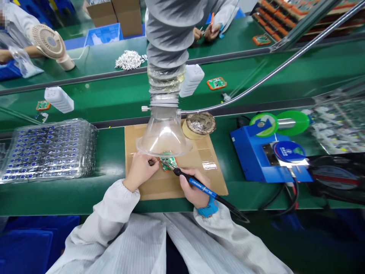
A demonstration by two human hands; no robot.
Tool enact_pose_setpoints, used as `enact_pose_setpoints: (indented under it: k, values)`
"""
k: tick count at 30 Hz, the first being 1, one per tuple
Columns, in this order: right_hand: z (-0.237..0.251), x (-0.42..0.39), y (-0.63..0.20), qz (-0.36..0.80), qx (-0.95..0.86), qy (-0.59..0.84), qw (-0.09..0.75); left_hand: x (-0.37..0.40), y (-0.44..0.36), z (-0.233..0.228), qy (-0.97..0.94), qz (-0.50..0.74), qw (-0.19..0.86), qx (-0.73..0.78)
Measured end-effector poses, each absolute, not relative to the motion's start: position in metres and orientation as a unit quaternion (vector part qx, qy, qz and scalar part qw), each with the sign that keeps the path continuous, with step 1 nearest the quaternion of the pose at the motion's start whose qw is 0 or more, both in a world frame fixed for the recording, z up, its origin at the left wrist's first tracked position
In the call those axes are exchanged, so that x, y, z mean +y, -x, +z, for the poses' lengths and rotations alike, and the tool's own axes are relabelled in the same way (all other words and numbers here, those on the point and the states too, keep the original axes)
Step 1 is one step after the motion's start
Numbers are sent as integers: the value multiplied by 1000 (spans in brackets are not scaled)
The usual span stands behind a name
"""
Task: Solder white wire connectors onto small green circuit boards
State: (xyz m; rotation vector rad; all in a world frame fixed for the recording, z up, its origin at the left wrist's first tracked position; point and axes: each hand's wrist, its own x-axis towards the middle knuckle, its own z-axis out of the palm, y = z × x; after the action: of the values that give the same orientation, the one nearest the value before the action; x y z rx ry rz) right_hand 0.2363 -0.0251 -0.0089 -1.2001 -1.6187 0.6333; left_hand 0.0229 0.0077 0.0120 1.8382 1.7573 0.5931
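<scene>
A small green circuit board with an orange edge lies on a brown cardboard sheet, partly under a clear fume hood. My right hand is closed around a soldering iron with a blue and black handle. The iron's tip reaches over the board; whether it touches is too fine to see. At the board's left side, my left hand is closed in a pinch. Something small and dark shows by its fingertips, but its kind cannot be made out.
Behind the hood stands a round tin with bits of solder. A blue solder feeder is at right, stacked clear trays at left. A grey duct hangs overhead. Across the conveyor, a co-worker's hands hold an orange tool.
</scene>
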Motion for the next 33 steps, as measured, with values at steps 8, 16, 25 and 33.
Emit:
enact_pose_setpoints:
  k: [8,16,25,33]
  values:
    - [-10,-26,-238,267,-661,489,503,8,-22,12,-673,225,274,650]
    - [-9,-25,-236,260,-676,475,500,8,-24,13,-669,224,271,655]
    - [-9,-25,-238,274,-666,483,498,7,-23,11,-672,229,273,649]
    - [-18,-30,-243,283,-629,490,533,8,-22,9,-680,229,262,645]
